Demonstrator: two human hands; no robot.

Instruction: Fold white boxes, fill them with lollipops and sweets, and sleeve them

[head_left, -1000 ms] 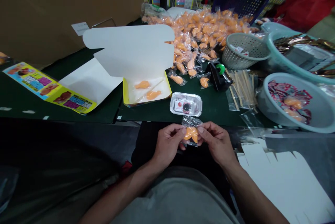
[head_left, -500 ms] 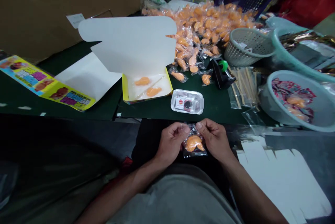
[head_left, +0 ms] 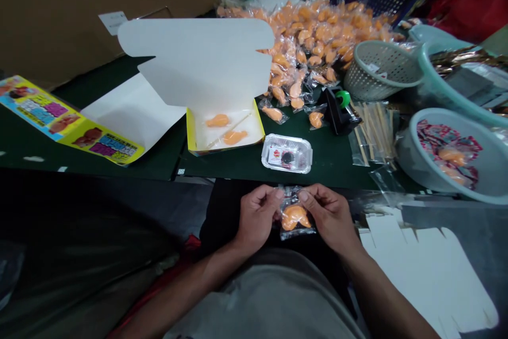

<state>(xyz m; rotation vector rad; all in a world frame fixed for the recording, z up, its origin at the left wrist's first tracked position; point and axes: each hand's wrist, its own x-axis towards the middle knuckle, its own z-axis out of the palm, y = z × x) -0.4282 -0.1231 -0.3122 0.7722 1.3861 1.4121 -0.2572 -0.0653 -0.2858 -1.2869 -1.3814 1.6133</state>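
Observation:
A clear plastic bag (head_left: pixel 296 218) with orange drumstick-shaped pieces inside hangs over my lap. My left hand (head_left: pixel 257 214) pinches its upper left corner, and my right hand (head_left: pixel 330 216) pinches the upper right one. Just beyond, on the table edge, sits a small foil tray (head_left: pixel 287 154) holding a printed card and a dark round piece. To its left is an open yellow-edged box (head_left: pixel 191 140) with a white lid standing up. Two orange drumstick shapes (head_left: pixel 235 137) and a thin stick lie inside it.
Many bagged orange pieces (head_left: pixel 313 37) are heaped at the back. A black tape dispenser (head_left: pixel 337 111), bagged wooden sticks (head_left: pixel 377 130), a grey perforated basket (head_left: pixel 381 69) and a pale bowl of packets (head_left: pixel 405 156) stand right. Flat white cardboard (head_left: pixel 432 275) lies lower right.
Both hands still pinch the bag's top, and its upper edge is stretched slightly wider between them. The view has shifted a little.

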